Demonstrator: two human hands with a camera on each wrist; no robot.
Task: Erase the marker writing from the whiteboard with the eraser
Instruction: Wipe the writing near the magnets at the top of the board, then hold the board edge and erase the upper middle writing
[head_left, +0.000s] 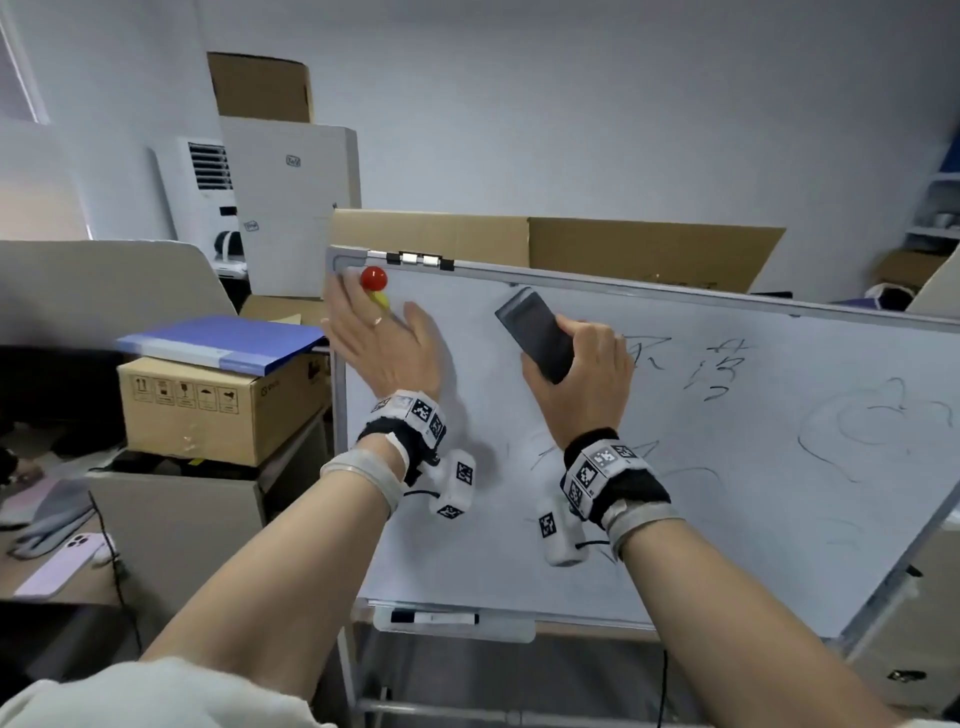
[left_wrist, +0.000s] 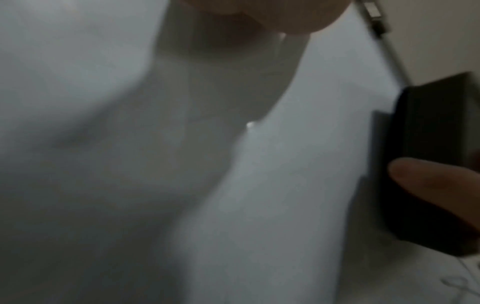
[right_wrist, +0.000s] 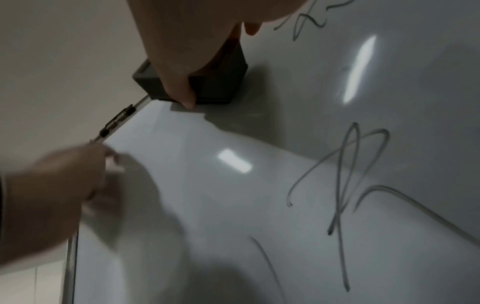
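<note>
Office corner: pale walls, flattened cardboard (head_left: 597, 241) propped behind a tilted whiteboard (head_left: 675, 519) on a metal stand.

Dark grey eraser (head_left: 535, 335) gripped by right hand (head_left: 582, 379), fingers and thumb curled round its lower half; upper end projecting up and to the left. Pad side set against the board face close under the top frame, as shown in the right wrist view (right_wrist: 207, 82). Same eraser visible at the right edge of the left wrist view (left_wrist: 428, 164), one fingertip across its side.

Marker writing (head_left: 711, 374) directly right of the eraser; looser curved strokes (head_left: 872, 431) further right, fainter strokes below the right wrist. Board area left of the eraser free of marks.

Left hand (head_left: 379, 343) flat against the upper left corner of the board, fingers straight and spread, holding nothing; ring on one finger. Red magnet (head_left: 374, 278) and yellow magnet (head_left: 382, 300) just above the fingers, the yellow one partly covered.

Black clips (head_left: 421, 259) on the top frame. Marker pen (head_left: 434, 618) lying in the tray along the bottom edge.

Left of the board: blue folder (head_left: 223, 340) on a cardboard box (head_left: 218, 410), both on a grey cabinet (head_left: 171, 519). Pink phone (head_left: 62, 564) on the desk at far left. White appliance (head_left: 202, 192) against the back wall.
</note>
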